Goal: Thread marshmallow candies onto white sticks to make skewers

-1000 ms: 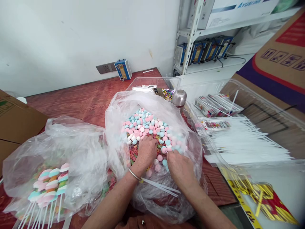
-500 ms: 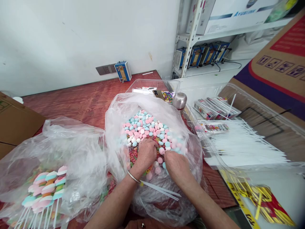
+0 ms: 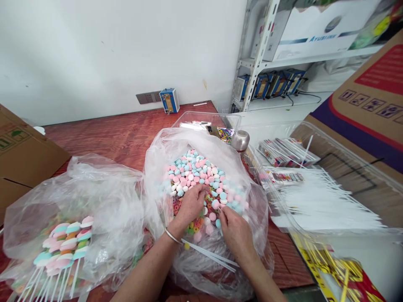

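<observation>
Pink, blue and white marshmallows [image 3: 192, 170] lie in an open clear plastic bag [image 3: 160, 147], with small ring-shaped gummy candies [image 3: 176, 203] nearer me. My left hand [image 3: 190, 205] reaches over the gummies, its fingers closed in a pinch; what they hold is too small to name. My right hand [image 3: 234, 226] is also pinched, thumb and finger beside a pink-and-white marshmallow [image 3: 215, 204]; its grip is unclear. Several white sticks [image 3: 210, 253] lie on the bag between my forearms. On the left bag [image 3: 116, 209] rest finished-looking candy skewers [image 3: 67, 241] with white sticks.
A clear bin [image 3: 283, 222] at right holds many white sticks [image 3: 327, 199] and small packets [image 3: 288, 152]. Behind the bag stand a metal cup [image 3: 240, 140] and a clear tray [image 3: 189, 115]. Cardboard boxes [image 3: 34, 155] flank the red table [image 3: 103, 138]; yellow-and-red packaging [image 3: 355, 272] lies at lower right.
The view has shifted, so the scene sits slightly lower and to the right. My right hand has turned, showing its thumb and fingers more; my left fingers have lifted a little from the candy.
</observation>
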Motion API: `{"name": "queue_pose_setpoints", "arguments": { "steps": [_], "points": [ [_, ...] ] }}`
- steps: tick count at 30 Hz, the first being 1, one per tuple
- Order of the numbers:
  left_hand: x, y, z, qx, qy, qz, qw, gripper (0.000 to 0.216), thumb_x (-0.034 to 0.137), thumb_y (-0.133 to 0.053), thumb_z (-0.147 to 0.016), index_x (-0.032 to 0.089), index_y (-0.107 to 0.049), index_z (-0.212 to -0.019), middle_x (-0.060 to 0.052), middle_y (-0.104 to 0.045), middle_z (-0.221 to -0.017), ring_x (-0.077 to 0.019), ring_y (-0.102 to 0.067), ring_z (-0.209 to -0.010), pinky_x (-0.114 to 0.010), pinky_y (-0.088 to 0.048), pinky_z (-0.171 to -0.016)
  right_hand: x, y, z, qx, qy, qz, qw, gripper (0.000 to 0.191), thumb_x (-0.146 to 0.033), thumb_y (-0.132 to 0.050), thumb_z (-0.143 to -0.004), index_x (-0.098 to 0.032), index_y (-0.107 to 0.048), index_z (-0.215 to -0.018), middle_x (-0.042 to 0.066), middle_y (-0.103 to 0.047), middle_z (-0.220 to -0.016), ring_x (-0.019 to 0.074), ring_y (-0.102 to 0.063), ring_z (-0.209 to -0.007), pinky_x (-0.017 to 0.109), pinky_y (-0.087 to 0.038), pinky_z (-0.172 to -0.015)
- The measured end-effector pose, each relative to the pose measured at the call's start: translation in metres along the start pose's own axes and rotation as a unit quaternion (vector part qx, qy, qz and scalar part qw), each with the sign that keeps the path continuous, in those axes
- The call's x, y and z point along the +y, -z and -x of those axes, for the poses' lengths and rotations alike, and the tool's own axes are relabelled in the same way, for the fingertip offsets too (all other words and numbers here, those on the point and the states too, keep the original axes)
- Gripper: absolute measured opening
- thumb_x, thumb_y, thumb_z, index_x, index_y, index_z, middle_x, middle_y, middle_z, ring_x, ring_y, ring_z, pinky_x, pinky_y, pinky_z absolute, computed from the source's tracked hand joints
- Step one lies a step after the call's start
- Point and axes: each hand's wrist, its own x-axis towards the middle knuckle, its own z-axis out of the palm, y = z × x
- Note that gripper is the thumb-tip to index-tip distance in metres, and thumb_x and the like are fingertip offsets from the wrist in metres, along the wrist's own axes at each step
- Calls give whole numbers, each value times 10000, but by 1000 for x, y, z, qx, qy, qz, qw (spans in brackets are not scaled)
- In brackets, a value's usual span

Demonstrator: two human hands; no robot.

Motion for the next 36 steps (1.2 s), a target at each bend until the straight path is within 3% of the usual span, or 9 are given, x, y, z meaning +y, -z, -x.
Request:
{"name": "queue_pose_setpoints", "arguments": {
  "steps": [3,6,10,15,19,23,27,31,36],
  "points": [
    [5,2,4,-4,26,157,987,205,198,-541,-865,171,-665,-1026,-57,-701,-975,-178,-637,-888,-303,-502,-815,6,-3,7,39,34,-61,997,316,-250,-356,-1022,-178,-658,-966,53,-730,-916,159,-676,-822,233,-435,-693],
    [8,1,11,-3,52,332,942,301,269,-698,-790,167,-647,-1068,-36,-669,-905,-145,-617,-813,-262,-498,-753,11,-8,16,113,88,-138,980,337,-237,-349,-1005,-152,-674,-1040,81,-725,-922,174,-678,-846,247,-476,-734],
    [12,-1,20,-27,141,450,881,358,307,-842,-651,141,-687,-929,-19,-653,-816,-111,-605,-732,-224,-487,-699,19,-12,29,163,139,-93,972,344,-234,-378,-998,-134,-676,-1137,81,-706,-852,185,-680,-769,257,-483,-667],
    [18,2,34,-81,218,471,851,399,458,-857,-607,117,-699,-741,-19,-643,-681,-123,-608,-607,-269,-513,-646,28,-8,39,143,160,-25,976,379,-268,-367,-1017,-151,-651,-1238,101,-718,-908,187,-694,-729,246,-494,-583],
    [23,-4,48,-56,187,466,863,375,441,-845,-632,120,-717,-777,-25,-663,-689,-117,-602,-612,-242,-490,-624,24,-7,39,110,142,-116,977,395,-316,-342,-1032,-174,-653,-1231,124,-732,-1084,209,-707,-938,269,-555,-752],
    [22,-11,54,-41,217,526,822,389,409,-880,-579,126,-669,-742,-22,-654,-674,-122,-585,-571,-222,-441,-512,17,-7,38,90,125,-177,972,427,-412,-364,-1020,-166,-701,-1110,132,-742,-1061,229,-703,-969,300,-560,-805],
    [17,-7,50,11,212,569,795,405,382,-907,-555,105,-681,-745,-31,-657,-697,-123,-613,-631,-244,-505,-630,26,-8,40,40,130,-164,977,429,-414,-361,-1014,-172,-688,-1148,126,-745,-1090,232,-715,-965,292,-567,-786],
    [14,-7,50,-21,236,582,778,416,370,-923,-531,95,-685,-734,-41,-657,-692,-131,-621,-637,-260,-512,-660,35,-12,40,6,107,-160,981,393,-371,-347,-1014,-215,-669,-1176,103,-742,-1135,233,-729,-927,289,-570,-745],
    [14,-18,56,-33,241,584,775,381,359,-913,-547,104,-697,-730,-49,-680,-732,-138,-626,-690,-257,-498,-687,20,-12,35,-5,62,-235,970,404,-451,-358,-988,-239,-700,-1021,116,-750,-1029,244,-707,-835,295,-551,-695]
  ]
}}
